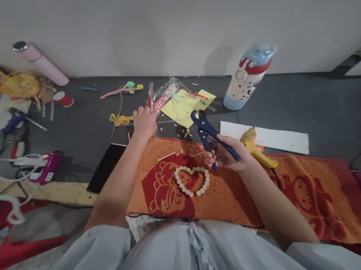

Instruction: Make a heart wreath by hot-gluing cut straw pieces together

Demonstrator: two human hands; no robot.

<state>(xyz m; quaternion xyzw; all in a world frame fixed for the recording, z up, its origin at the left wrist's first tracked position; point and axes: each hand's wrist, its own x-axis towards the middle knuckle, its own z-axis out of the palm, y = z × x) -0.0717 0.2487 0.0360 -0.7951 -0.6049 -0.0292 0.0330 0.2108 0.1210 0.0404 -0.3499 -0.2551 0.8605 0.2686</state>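
My right hand (pixel 230 154) holds a dark blue pipe cutter (pixel 212 132) by its handles, with the hooked jaw pointing up and away from me. A thin pale stick shows by those fingertips. Below and left of the cutter, a heart-shaped outline of small cream pieces (pixel 193 181) lies on an orange and red towel (pixel 232 200). My left hand (pixel 145 122) reaches to the near end of a clear plastic packet with red sticks (pixel 163 99). Its fingers are curled, and what they grip is hidden.
Behind lie yellow paper (pixel 189 104), yellow cord (pixel 121 119) and small cut bits. A yellow glue gun (pixel 254 146) rests by a white strip (pixel 280 137). A patterned bottle (pixel 247 81) stands back right; a dark tablet (pixel 106 167) and purple power strip (pixel 44 169) are left.
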